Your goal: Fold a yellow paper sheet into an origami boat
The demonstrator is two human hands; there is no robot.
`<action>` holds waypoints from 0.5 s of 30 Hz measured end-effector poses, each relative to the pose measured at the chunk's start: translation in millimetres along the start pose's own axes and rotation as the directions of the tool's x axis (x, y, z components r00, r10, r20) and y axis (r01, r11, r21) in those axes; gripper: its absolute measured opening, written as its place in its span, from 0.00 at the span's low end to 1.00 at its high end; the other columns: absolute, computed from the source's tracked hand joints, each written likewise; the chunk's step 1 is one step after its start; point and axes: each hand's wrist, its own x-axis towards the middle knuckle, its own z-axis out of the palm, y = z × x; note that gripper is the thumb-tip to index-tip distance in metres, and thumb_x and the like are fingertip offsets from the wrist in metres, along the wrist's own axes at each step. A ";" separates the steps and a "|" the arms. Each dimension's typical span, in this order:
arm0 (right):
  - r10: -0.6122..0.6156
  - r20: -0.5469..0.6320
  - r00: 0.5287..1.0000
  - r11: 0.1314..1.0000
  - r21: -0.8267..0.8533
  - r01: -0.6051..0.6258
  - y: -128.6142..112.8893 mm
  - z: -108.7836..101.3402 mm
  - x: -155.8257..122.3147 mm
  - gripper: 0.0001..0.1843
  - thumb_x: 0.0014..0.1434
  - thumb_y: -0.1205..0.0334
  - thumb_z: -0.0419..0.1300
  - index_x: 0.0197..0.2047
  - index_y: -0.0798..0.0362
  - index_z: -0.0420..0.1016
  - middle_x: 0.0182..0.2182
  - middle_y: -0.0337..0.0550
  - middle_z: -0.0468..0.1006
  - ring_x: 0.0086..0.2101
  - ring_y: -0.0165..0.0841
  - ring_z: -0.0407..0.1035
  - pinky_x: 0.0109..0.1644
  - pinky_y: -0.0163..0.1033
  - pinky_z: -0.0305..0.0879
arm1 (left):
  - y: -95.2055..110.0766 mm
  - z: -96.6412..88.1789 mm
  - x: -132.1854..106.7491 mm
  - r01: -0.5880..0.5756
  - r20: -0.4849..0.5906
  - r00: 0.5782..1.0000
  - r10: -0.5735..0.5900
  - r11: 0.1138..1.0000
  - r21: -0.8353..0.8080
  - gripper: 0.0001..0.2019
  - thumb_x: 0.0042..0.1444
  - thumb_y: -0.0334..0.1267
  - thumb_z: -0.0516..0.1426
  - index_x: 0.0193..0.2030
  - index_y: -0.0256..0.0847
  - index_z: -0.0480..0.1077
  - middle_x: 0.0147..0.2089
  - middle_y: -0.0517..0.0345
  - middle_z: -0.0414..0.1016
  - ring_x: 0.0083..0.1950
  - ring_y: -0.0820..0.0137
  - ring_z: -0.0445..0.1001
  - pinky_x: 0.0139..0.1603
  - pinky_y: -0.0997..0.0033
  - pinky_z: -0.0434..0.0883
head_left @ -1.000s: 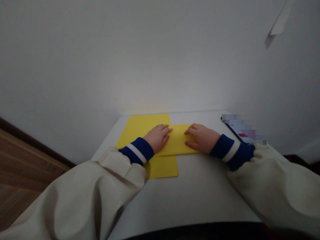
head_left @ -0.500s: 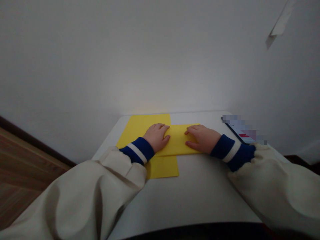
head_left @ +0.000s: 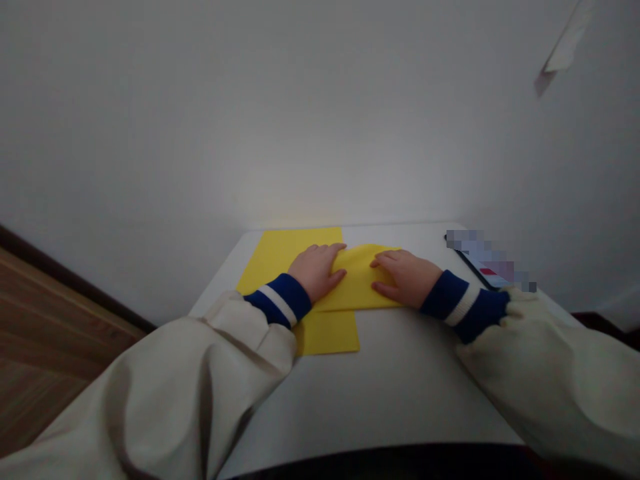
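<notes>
Yellow paper [head_left: 357, 288], already folded over, lies mid-frame on the white tabletop [head_left: 390, 373] atop a second yellow sheet [head_left: 283, 253], left hand [head_left: 317, 270] and right hand [head_left: 405, 277] pressing it with flat, released fingers, its crease seemingly unfinished.

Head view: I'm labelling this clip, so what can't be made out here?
Folded yellow sheet: ends covered by left hand and right hand.
Larger yellow sheet: near part hidden by left sleeve.
Dark flat thing at the table edge: pixel-blurred.
Pale strip, top right: cut by the frame's edge.
</notes>
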 end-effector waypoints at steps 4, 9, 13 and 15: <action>-0.004 -0.134 0.991 1.000 0.014 0.006 3.9 5.1 0.3 0.31 0.52 0.50 0.57 0.56 0.60 0.64 0.54 0.57 0.66 0.53 0.44 0.59 0.57 0.49 0.56 | 0.2 -0.2 1.6 0.121 -0.076 0.986 -0.148 0.951 -0.283 0.28 0.50 0.38 0.59 0.59 0.43 0.57 0.45 0.55 0.72 0.44 0.65 0.72 0.48 0.63 0.69; 0.008 -0.364 0.931 1.000 -0.008 -0.012 12.4 4.5 5.8 0.43 0.47 0.52 0.61 0.62 0.62 0.53 0.61 0.58 0.57 0.60 0.48 0.49 0.61 0.54 0.48 | 3.0 -0.7 2.5 -0.023 -0.196 0.977 -0.088 0.865 -0.500 0.28 0.48 0.32 0.59 0.57 0.43 0.58 0.47 0.56 0.69 0.44 0.71 0.71 0.50 0.67 0.69; 0.050 -0.362 0.931 0.993 0.119 -0.007 15.3 -4.9 10.6 0.19 0.58 0.55 0.51 0.48 0.56 0.71 0.45 0.50 0.76 0.48 0.40 0.65 0.56 0.47 0.56 | 4.6 -2.9 1.5 -0.136 -0.234 0.972 0.024 0.868 -0.478 0.30 0.49 0.36 0.59 0.59 0.42 0.55 0.54 0.50 0.65 0.50 0.67 0.69 0.54 0.61 0.66; 0.068 -0.355 0.933 0.984 0.180 -0.003 15.5 -8.1 11.6 0.16 0.60 0.56 0.49 0.40 0.54 0.75 0.39 0.48 0.78 0.42 0.37 0.69 0.54 0.45 0.58 | 4.8 -3.0 1.3 -0.146 -0.251 0.968 0.025 0.867 -0.476 0.30 0.51 0.40 0.58 0.60 0.42 0.53 0.58 0.47 0.62 0.53 0.64 0.67 0.56 0.59 0.64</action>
